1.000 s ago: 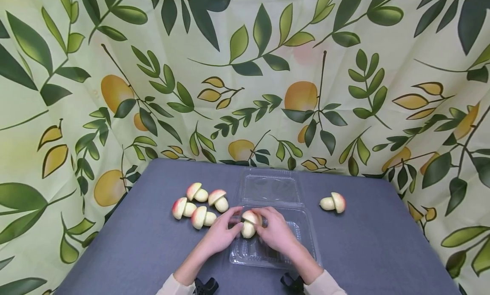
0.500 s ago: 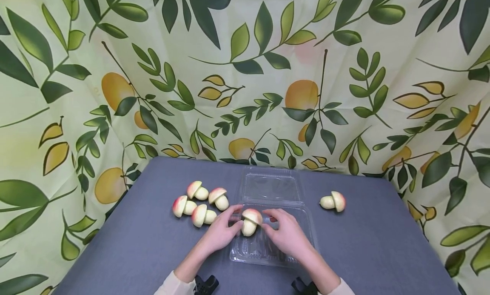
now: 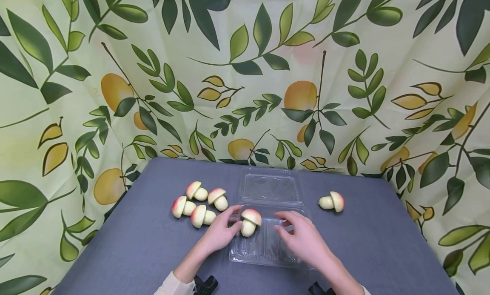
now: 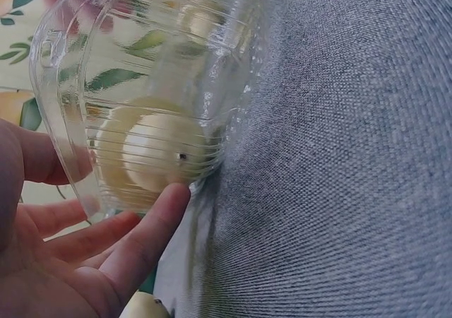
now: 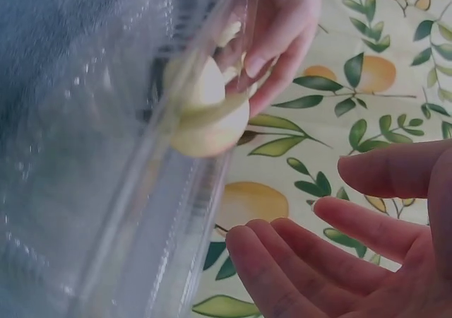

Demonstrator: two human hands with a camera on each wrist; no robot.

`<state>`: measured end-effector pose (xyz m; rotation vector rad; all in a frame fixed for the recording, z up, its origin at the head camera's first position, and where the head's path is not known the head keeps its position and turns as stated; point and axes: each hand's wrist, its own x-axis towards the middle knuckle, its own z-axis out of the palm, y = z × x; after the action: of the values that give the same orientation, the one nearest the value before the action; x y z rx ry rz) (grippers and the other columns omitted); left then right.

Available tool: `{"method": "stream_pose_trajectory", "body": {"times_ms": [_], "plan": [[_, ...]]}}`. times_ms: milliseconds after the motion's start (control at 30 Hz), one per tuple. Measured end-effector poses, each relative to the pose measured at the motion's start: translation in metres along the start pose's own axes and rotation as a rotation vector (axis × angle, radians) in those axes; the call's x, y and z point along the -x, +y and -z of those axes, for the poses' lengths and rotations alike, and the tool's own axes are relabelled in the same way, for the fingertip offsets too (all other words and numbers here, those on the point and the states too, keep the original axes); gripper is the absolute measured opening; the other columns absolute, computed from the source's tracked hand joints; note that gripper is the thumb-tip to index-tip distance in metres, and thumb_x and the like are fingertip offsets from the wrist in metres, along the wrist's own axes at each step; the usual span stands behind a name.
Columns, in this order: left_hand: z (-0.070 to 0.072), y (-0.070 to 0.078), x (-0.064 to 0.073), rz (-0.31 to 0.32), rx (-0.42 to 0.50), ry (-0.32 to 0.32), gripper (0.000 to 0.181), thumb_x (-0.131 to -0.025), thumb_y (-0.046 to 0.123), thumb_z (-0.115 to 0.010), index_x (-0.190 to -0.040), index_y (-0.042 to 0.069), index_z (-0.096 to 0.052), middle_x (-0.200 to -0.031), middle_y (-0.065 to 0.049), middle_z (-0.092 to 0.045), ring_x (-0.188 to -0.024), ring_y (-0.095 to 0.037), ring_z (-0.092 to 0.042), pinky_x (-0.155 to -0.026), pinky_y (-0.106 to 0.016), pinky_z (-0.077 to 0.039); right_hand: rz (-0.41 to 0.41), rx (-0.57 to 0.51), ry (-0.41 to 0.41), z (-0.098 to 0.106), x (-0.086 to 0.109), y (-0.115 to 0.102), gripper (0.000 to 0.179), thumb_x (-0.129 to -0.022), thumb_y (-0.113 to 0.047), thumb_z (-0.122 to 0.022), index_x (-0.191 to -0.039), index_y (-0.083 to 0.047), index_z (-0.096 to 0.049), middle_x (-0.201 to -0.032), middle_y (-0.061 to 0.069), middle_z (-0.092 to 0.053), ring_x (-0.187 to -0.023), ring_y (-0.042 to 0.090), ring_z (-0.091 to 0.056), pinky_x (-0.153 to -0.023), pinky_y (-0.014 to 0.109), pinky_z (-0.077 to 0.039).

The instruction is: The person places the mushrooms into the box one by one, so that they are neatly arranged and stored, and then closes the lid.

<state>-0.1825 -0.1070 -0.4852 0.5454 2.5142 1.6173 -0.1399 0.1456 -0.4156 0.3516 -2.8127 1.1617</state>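
A mushroom-shaped piece (image 3: 250,222), cream with a reddish cap, lies in the left part of a clear plastic clamshell box (image 3: 268,261). At the box's left edge is my left hand (image 3: 221,230). In the left wrist view, that hand's thumb shows through the plastic at the rim, and a fairly straight finger lies against the outer wall below the mushroom piece (image 4: 152,152). My right hand (image 3: 302,239) hovers over the box's right side, fingers spread apart from the thumb. Nothing is between them in the right wrist view, where the hand (image 5: 339,261) stands apart from the box.
Several similar mushroom pieces (image 3: 203,216) lie grouped on the table left of the box. Another mushroom piece (image 3: 332,201) lies alone to the right. The box's lid (image 3: 272,186) is folded back flat behind it. Leaf-patterned cloth (image 3: 260,86) hangs around the grey table (image 3: 153,252).
My right hand has let go of the mushroom piece and moved right, away from it. The piece stays in the box's left part. My left hand has hardly moved.
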Motion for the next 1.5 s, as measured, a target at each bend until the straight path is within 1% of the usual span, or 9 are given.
{"method": "stream_pose_trajectory", "body": {"times_ms": [233,333,533,667,800,933,1167,1267,1500], "plan": [[0.0,0.001,0.0,0.003,-0.008,0.003,0.047,-0.101,0.012,-0.06,-0.145,0.0,-0.049,-0.136,-0.023,-0.057,-0.083,-0.02,-0.07,-0.07,-0.028,-0.055,-0.001,-0.005,0.028,0.016,0.003,0.007,0.026,-0.093,-0.011,-0.073,-0.118,-0.014,-0.073,-0.114,0.0,-0.07,-0.095,0.012,-0.066,-0.078,0.03,-0.058],[0.0,0.002,0.0,0.0,-0.008,0.007,0.047,-0.101,0.011,-0.061,-0.144,-0.001,-0.049,-0.135,-0.024,-0.058,-0.084,-0.021,-0.07,-0.069,-0.028,-0.055,-0.011,-0.012,0.022,0.023,0.004,0.01,0.026,-0.093,-0.01,-0.072,-0.119,-0.013,-0.073,-0.115,0.001,-0.07,-0.095,0.012,-0.066,-0.079,0.031,-0.058],[0.0,0.003,0.0,0.004,0.004,0.01,0.048,-0.1,0.01,-0.062,-0.144,-0.002,-0.049,-0.135,-0.023,-0.057,-0.085,-0.021,-0.069,-0.068,-0.027,-0.054,-0.045,-0.026,-0.013,0.042,0.007,0.011,0.025,-0.095,-0.013,-0.071,-0.121,-0.012,-0.072,-0.116,0.001,-0.07,-0.098,0.013,-0.066,-0.079,0.027,-0.057],[0.0,0.002,-0.001,-0.001,0.001,0.008,0.047,-0.1,0.01,-0.061,-0.144,-0.002,-0.049,-0.136,-0.023,-0.057,-0.087,-0.022,-0.069,-0.068,-0.027,-0.055,-0.039,-0.013,-0.004,0.052,0.009,0.017,0.024,-0.096,-0.015,-0.071,-0.12,-0.013,-0.072,-0.116,0.0,-0.071,-0.098,0.013,-0.066,-0.079,0.028,-0.057],[0.0,0.001,-0.001,0.001,-0.004,0.005,0.047,-0.1,0.01,-0.06,-0.144,-0.001,-0.049,-0.136,-0.022,-0.057,-0.088,-0.021,-0.069,-0.069,-0.028,-0.055,-0.026,0.018,0.04,0.059,0.007,0.026,0.022,-0.095,-0.014,-0.071,-0.117,-0.011,-0.073,-0.114,0.002,-0.072,-0.096,0.014,-0.067,-0.077,0.029,-0.057],[-0.001,0.001,-0.001,0.007,-0.01,0.005,0.047,-0.101,0.011,-0.06,-0.145,0.0,-0.049,-0.136,-0.021,-0.058,-0.086,-0.019,-0.069,-0.069,-0.027,-0.055,-0.001,0.074,0.1,0.064,0.002,0.036,0.021,-0.096,-0.014,-0.071,-0.116,-0.007,-0.073,-0.111,0.006,-0.073,-0.095,0.018,-0.068,-0.076,0.032,-0.058],[-0.001,-0.001,-0.001,-0.013,-0.008,0.009,0.047,-0.1,0.01,-0.06,-0.143,-0.003,-0.049,-0.134,-0.023,-0.058,-0.083,-0.021,-0.069,-0.067,-0.027,-0.054,0.007,0.151,0.199,0.074,-0.007,0.059,0.018,-0.096,-0.014,-0.069,-0.111,-0.005,-0.074,-0.1,0.002,-0.072,-0.089,0.019,-0.068,-0.077,0.037,-0.058],[-0.001,-0.001,-0.001,-0.011,-0.009,0.011,0.046,-0.1,0.01,-0.06,-0.143,-0.003,-0.049,-0.134,-0.023,-0.058,-0.082,-0.021,-0.069,-0.067,-0.027,-0.054,0.002,0.164,0.24,0.078,-0.01,0.068,0.019,-0.096,-0.015,-0.068,-0.11,-0.004,-0.074,-0.1,0.005,-0.072,-0.088,0.022,-0.068,-0.076,0.039,-0.058],[-0.001,0.0,-0.001,0.009,-0.008,0.001,0.047,-0.101,0.01,-0.059,-0.145,-0.002,-0.048,-0.136,-0.021,-0.057,-0.084,-0.019,-0.069,-0.068,-0.027,-0.054,0.002,0.176,0.332,0.085,-0.016,0.089,0.023,-0.097,-0.016,-0.068,-0.111,0.001,-0.073,-0.101,0.013,-0.072,-0.09,0.029,-0.069,-0.075,0.037,-0.057]]}}
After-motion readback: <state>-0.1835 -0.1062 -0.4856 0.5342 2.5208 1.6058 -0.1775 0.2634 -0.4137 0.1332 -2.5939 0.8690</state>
